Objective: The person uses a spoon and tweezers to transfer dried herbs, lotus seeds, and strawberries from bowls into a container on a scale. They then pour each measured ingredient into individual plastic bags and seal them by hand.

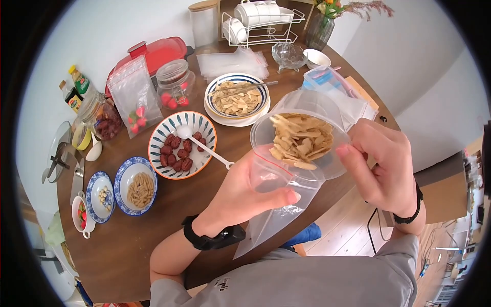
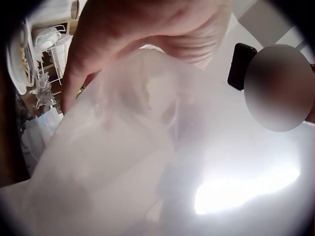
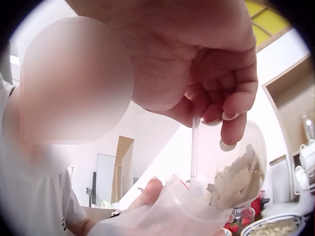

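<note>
My right hand (image 1: 381, 166) pinches the rim of a clear plastic tub (image 1: 319, 105), which is tilted toward me. Pale dried slices (image 1: 303, 138) lie heaped inside it, near the lowered rim. Below that rim hangs a clear zip bag (image 1: 279, 217) with a red seal line, held at its mouth by my left hand (image 1: 232, 192). The tub's edge overlaps the bag's mouth in the head view. In the left wrist view the bag (image 2: 113, 162) looks slack, with no slices visible in it. The right wrist view shows the slices (image 3: 238, 179) banked against the tub's wall.
Left of the bag stands a plate (image 1: 156, 125) with red dates and a white spoon (image 1: 204, 146). Behind is a blue-rimmed bowl (image 1: 210, 97) of similar slices with a metal utensil across it. Glass jars (image 1: 175, 77), small bowls (image 1: 118, 179) and a cup rack (image 1: 266, 33) stand farther off.
</note>
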`<state>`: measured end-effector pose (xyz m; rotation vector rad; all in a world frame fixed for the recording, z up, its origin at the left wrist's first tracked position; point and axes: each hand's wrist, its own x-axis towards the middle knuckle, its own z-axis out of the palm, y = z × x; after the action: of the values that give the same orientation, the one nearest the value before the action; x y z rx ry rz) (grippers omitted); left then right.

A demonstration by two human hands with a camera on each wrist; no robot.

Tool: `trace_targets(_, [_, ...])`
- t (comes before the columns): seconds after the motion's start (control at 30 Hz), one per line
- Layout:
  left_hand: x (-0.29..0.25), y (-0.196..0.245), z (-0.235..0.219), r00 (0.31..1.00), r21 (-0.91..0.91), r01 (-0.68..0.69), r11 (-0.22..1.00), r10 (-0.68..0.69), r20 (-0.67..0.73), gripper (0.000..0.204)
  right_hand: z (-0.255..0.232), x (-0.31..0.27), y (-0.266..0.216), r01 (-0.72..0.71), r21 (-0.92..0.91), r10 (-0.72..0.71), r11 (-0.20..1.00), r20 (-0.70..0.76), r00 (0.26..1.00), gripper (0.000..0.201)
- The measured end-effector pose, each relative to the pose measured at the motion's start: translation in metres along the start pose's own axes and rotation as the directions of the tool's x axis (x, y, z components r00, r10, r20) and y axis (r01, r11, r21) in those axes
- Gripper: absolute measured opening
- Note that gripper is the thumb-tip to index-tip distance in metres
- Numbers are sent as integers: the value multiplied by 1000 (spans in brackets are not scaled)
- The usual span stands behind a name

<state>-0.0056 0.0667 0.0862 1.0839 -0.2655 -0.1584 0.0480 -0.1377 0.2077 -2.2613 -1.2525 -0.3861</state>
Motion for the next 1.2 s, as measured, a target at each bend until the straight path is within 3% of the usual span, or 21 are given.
trace_targets(0.1, [3, 2, 2, 993, 50, -115, 992, 114, 13, 66, -1, 1, -3, 35, -21, -35, 999, 11, 999, 20])
trace_targets(0.23, [0, 3, 2, 994, 40, -108, 993, 109, -29, 69, -2, 3, -6, 87, -58, -85, 995, 27, 996, 20])
trace_targets(0.33, [-1, 6, 3, 995, 128, -93, 987, 97, -29, 75, -4, 4, -10, 150, -110, -148, 982, 24, 989, 22])
trace_targets(0.43, [-1, 4, 6, 992, -10, -114, 993, 113, -63, 79, -4, 3, -13, 214, -161, -212, 963, 29, 977, 23])
trace_targets(0.5, [-3, 3, 2, 985, 173, -152, 973, 163, -54, 81, -3, 2, -14, 255, -190, -255, 948, 25, 967, 23])
trace_targets(0.73, [-3, 3, 3, 979, 174, -193, 966, 202, -37, 81, 1, 4, -12, 434, -289, -455, 854, -8, 890, 27])
trace_targets(0.87, [-3, 2, 0, 978, 201, -202, 959, 209, -17, 81, -1, 2, -15, 458, -314, -481, 832, 2, 876, 28])
trace_targets(1.07, [-1, -6, -3, 959, 209, -278, 938, 282, 12, 89, -2, 4, -9, 323, -215, -343, 922, -65, 937, 26])
trace_targets(1.13, [-1, -7, -4, 963, 211, -265, 941, 268, 16, 92, -5, 3, -2, 91, -106, -104, 990, -118, 988, 25])
trace_targets(1.2, [3, -9, -5, 944, 279, -325, 903, 329, 35, 98, -3, 3, 7, -214, 209, 254, 954, -190, 948, 30])
